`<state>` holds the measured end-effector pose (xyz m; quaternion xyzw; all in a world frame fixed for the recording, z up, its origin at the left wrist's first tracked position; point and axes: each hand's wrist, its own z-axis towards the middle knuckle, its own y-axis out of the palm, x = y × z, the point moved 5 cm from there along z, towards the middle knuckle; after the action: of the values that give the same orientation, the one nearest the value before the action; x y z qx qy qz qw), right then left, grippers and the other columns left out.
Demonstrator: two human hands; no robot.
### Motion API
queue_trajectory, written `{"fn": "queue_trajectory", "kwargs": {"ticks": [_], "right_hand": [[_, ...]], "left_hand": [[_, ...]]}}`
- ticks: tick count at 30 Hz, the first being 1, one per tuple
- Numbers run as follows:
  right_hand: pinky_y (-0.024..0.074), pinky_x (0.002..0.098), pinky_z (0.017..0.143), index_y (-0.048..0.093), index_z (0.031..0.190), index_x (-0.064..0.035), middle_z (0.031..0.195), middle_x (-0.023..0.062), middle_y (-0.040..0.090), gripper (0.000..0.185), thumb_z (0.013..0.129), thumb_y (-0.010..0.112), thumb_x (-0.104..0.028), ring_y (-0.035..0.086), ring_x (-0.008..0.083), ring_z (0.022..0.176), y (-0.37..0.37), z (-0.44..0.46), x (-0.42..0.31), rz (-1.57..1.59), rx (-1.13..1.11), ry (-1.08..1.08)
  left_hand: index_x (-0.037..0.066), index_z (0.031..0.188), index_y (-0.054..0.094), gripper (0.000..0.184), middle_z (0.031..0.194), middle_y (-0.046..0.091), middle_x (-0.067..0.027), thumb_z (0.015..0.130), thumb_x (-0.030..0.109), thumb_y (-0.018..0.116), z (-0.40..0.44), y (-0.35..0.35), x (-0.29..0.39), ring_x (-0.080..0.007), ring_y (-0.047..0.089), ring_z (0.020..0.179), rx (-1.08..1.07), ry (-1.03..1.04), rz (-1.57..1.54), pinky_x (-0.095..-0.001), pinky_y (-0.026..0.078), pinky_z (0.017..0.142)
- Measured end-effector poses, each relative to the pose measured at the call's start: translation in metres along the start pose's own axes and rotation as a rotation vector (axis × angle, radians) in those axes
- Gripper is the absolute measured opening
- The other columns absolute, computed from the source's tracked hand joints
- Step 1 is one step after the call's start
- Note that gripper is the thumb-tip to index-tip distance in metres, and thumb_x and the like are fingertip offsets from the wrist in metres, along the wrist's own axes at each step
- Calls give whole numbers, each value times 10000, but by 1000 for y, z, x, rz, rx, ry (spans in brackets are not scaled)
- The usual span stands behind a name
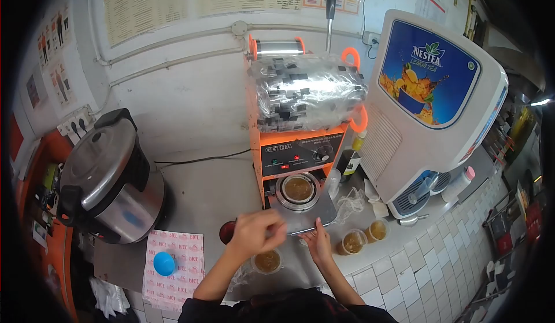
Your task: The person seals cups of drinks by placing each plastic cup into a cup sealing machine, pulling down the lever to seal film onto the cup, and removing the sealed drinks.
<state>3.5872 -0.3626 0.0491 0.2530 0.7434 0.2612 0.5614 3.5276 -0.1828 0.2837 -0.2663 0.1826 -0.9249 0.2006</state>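
Note:
An orange cup sealing machine (pixel 300 149) stands at the centre, with a roll of plastic film on top. A cup of brown liquid (pixel 299 189) sits in the round holder of its pulled-out tray. My right hand (pixel 318 243) is at the tray's front edge, thumb on top and fingers below. My left hand (pixel 258 234) is raised left of the tray, fingers curled and partly blurred; nothing shows in it. Below my left hand stands another filled cup (pixel 267 261). Two more filled cups, one nearer (pixel 352 242) and one farther (pixel 377 230), are right of my right hand.
A large steel cooker (pixel 124 184) stands at the left. Before it, a blue cup (pixel 164 263) rests on printed paper (pixel 186 250). A Nestea dispenser (pixel 428 91) is at the right, with a bottle (pixel 348 162) and crumpled plastic (pixel 348 205) near it.

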Motion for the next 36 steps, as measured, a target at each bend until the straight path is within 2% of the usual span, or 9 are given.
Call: {"fn": "queue_trajectory", "kwargs": {"ticks": [5,12,15,17,22,25,26,30,36], "right_hand": [[488,366,780,513,1046,-4,971,113,618,402,913,491,-382,604,235,909,0,-16,-1,-39,95,48],[505,345,684,522,1035,-43,942,97,623,314,916,490,-332,624,219,830,-5,-39,-10,-56,177,35],[512,322,642,538,945,-14,824,107,627,307,918,493,-317,620,194,708,-30,-32,9,8,88,54],[506,338,699,542,984,-22,921,108,624,300,916,497,-311,619,198,804,-16,-35,-8,-81,121,32],[387,421,984,459,1195,1,1227,156,504,349,899,500,-179,499,255,1138,-39,-41,10,61,-390,138],[353,447,1020,394,1275,-9,1307,144,436,421,891,503,-144,465,274,1174,-104,-8,55,-282,-290,281],[360,436,1011,401,1268,-4,1288,123,460,416,902,498,-174,474,265,1160,-59,-16,32,-284,15,352],[388,400,989,432,1233,14,1270,125,472,407,911,491,-229,479,244,1153,-14,34,35,270,-167,221],[393,396,982,439,1227,11,1261,125,480,403,913,489,-237,483,243,1148,-13,70,37,342,-144,91]], "left_hand": [[56,892,529,161,711,587,-39,761,49,621,-10,43,-37,-182,595,556,-10,-112,133,-289,472,499],[20,901,530,127,853,539,-119,782,40,567,-37,48,-81,-294,504,865,-156,-285,149,-385,422,776],[18,901,530,123,879,530,-123,785,41,566,-45,51,-94,-293,502,857,-116,-357,139,-384,421,765],[17,923,533,144,935,531,-127,787,49,571,-44,62,-101,-293,508,914,-139,-389,109,-384,424,798],[39,1099,507,336,1122,491,-137,799,142,616,-33,90,-98,-311,466,1095,-147,-325,49,-407,382,934],[59,1183,477,473,1221,433,-136,789,256,647,-38,104,-102,-323,421,1143,-198,-306,118,-448,339,967],[56,1183,476,480,1236,420,-132,789,272,645,-37,105,-99,-324,404,1156,-229,-304,145,-449,340,966],[42,1205,459,555,1272,373,-160,775,335,652,-41,108,-99,-349,358,1187,-270,-314,211,-460,321,981],[20,1286,375,702,1303,333,-206,752,366,673,-44,104,-96,-377,323,1218,-265,-357,225,-468,290,1015]]}}
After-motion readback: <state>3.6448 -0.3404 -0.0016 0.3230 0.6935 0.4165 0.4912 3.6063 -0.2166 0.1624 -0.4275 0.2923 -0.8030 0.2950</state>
